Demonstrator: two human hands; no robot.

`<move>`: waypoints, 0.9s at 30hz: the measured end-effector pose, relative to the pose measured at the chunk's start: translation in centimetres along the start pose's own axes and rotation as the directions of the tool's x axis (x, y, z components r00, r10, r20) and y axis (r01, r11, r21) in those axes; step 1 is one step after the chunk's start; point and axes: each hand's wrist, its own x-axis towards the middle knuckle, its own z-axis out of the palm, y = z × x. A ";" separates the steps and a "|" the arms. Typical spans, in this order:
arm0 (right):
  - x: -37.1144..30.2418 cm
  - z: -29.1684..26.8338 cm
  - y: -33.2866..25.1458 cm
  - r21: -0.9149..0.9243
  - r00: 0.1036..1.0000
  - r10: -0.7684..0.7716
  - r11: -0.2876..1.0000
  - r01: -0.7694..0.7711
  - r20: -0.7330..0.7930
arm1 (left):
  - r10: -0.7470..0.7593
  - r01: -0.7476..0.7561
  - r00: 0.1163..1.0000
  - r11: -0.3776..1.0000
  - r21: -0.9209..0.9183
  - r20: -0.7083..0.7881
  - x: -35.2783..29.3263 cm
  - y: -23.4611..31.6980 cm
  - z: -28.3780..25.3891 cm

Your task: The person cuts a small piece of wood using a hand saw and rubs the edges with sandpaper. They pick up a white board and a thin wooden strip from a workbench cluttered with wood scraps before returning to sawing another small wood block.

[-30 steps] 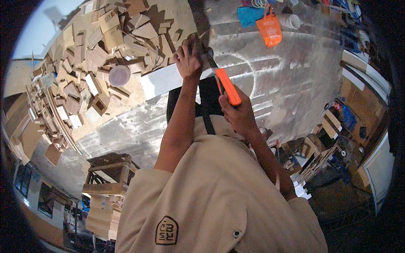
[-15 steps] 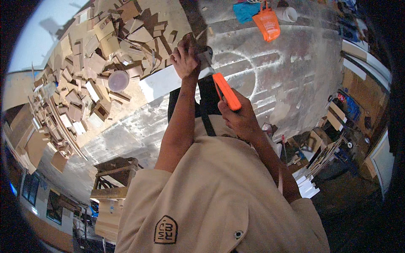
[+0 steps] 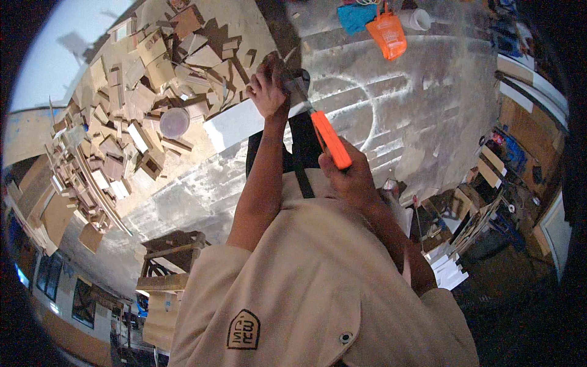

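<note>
My right hand [image 3: 350,176] is wrapped round the orange handle of a hand saw [image 3: 331,139]. The saw slants up and left from my fist, and its grey metal part runs close beside my left hand [image 3: 269,95]. With bent fingers, my left hand presses down at the far end of a white board [image 3: 235,125]. What lies under its fingertips is dark and hard to make out. The black cloth on my legs [image 3: 299,144] shows between my forearms.
Wood offcuts [image 3: 140,101] lie heaped at the left, with a round translucent lid [image 3: 174,122] among them. An orange bag [image 3: 387,37], a blue cloth [image 3: 354,18] and a white bucket [image 3: 419,19] are on the concrete floor ahead. A wooden stand [image 3: 165,281] is at lower left.
My right hand and the orange handle have moved slightly back toward me and right. My left hand stays in nearly the same place.
</note>
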 end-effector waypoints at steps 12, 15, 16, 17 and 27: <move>0.4 -0.9 -2.9 0.038 0.970 0.230 0.972 -0.233 0.077 | -0.036 0.037 0.989 0.999 -0.006 0.144 1.9 -0.5 0.7; -1.6 -1.8 -4.0 0.001 0.979 0.196 0.981 -0.196 0.064 | -0.033 0.029 0.996 0.999 0.037 0.088 1.8 -0.4 0.4; -2.1 -2.3 -4.1 0.000 0.980 0.188 0.982 -0.188 0.065 | -0.034 0.030 0.996 0.998 0.046 0.078 1.7 -0.5 0.4; -2.0 -2.6 -4.0 0.026 0.975 0.210 0.977 -0.212 0.070 | -0.032 0.028 0.997 0.998 0.054 0.067 1.8 -0.5 0.5; 0.6 -1.1 -0.5 0.079 0.986 0.136 0.986 -0.144 0.099 | -0.016 0.015 0.999 1.000 -0.019 -0.047 2.2 -0.1 0.6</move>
